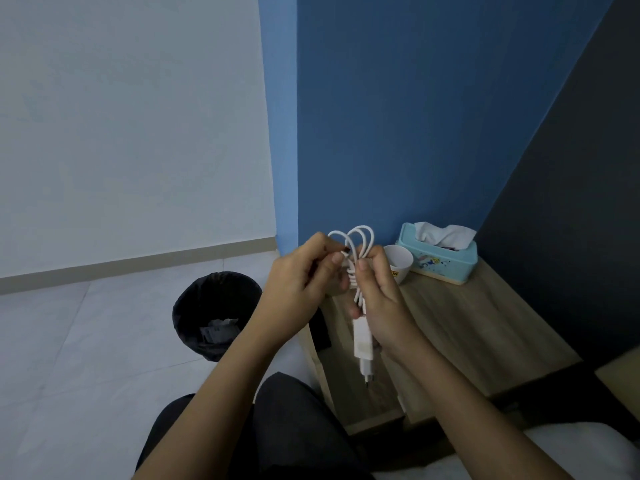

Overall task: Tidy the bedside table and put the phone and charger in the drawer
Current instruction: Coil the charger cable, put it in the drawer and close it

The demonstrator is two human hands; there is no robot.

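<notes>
Dim, cool bluish indoor light, soft diffuse shadows, no glare, wide-angle bending at the edges, slight overall softness

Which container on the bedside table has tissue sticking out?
The light blue tissue box against the wall, white tissue poking out; the white cup beside it shows none.

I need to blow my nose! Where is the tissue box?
The blue tissue box sits at the far end of the wooden bedside table, against the blue wall, right of the white cup.
</notes>
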